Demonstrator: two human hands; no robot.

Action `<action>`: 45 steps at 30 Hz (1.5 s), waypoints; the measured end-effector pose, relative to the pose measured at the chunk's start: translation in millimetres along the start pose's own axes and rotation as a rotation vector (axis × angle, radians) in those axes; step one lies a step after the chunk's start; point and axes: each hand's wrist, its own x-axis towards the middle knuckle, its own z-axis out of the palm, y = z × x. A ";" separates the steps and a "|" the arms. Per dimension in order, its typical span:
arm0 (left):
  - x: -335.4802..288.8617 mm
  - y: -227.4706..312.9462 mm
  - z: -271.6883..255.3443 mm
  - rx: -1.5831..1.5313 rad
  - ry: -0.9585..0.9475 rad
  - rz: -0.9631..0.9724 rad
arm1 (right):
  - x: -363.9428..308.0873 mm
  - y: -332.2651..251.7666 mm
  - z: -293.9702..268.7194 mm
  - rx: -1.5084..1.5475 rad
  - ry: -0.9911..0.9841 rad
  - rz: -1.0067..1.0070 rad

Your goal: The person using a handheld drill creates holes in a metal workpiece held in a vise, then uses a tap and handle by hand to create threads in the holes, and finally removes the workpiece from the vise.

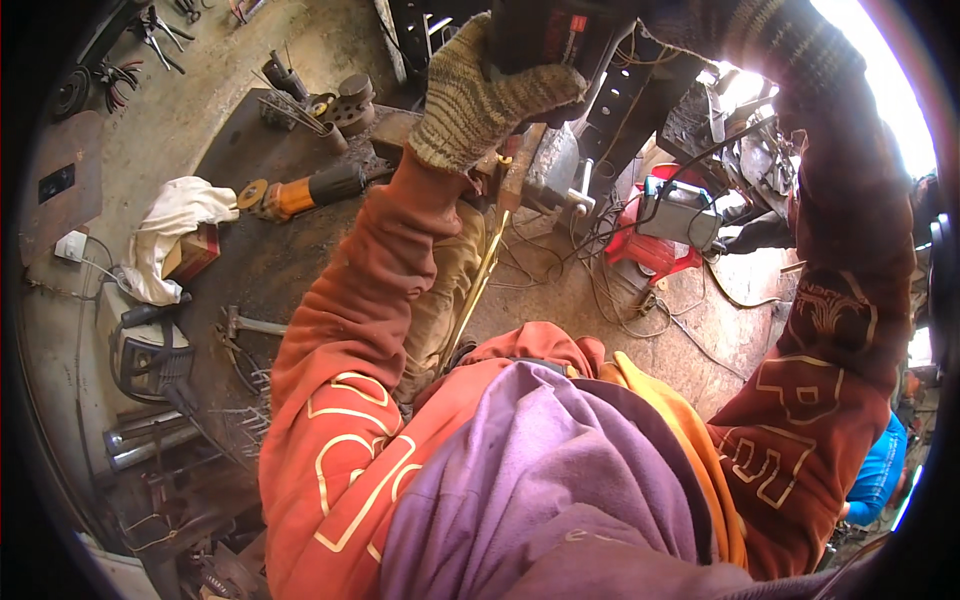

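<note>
My left hand [490, 95], in a striped knitted glove, is closed on a black hard-shelled thing [545, 40] with a small red label at the top edge. Its thumb lies along the lower side; most of the thing is cut off by the frame, so its kind is unclear. My right hand [745, 35], gloved alike, is raised to the right of it. Those fingers are hidden or out of frame, and I cannot see whether they touch it. Below my left hand are a vise [550, 165] and a long yellowish strip [485, 270] slanting down.
An orange angle grinder [300, 195] lies on the dark workbench [255, 250] at left, near a white cloth [185, 235] and a hammer [255, 323]. A grey machine [678, 215] sits on a red stool [650, 252] among cables. A person in blue [878, 470] is at far right.
</note>
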 end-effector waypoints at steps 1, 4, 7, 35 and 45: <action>-0.7 2.8 4.3 -0.080 -0.007 0.007 | -1.9 0.1 1.8 0.005 0.001 -0.001; -3.2 9.6 3.2 -0.097 0.005 -0.006 | -4.4 -3.7 7.6 0.030 0.008 -0.020; -5.1 33.4 11.5 -0.042 0.047 -0.101 | -9.5 -9.9 15.1 0.077 0.026 -0.055; -431.6 101.5 -71.2 0.501 0.800 -1.144 | 43.6 -218.4 415.7 -0.150 -0.321 -0.731; -526.8 42.6 -140.2 0.729 0.707 -0.886 | 37.1 -253.8 321.4 -0.095 -0.309 -1.030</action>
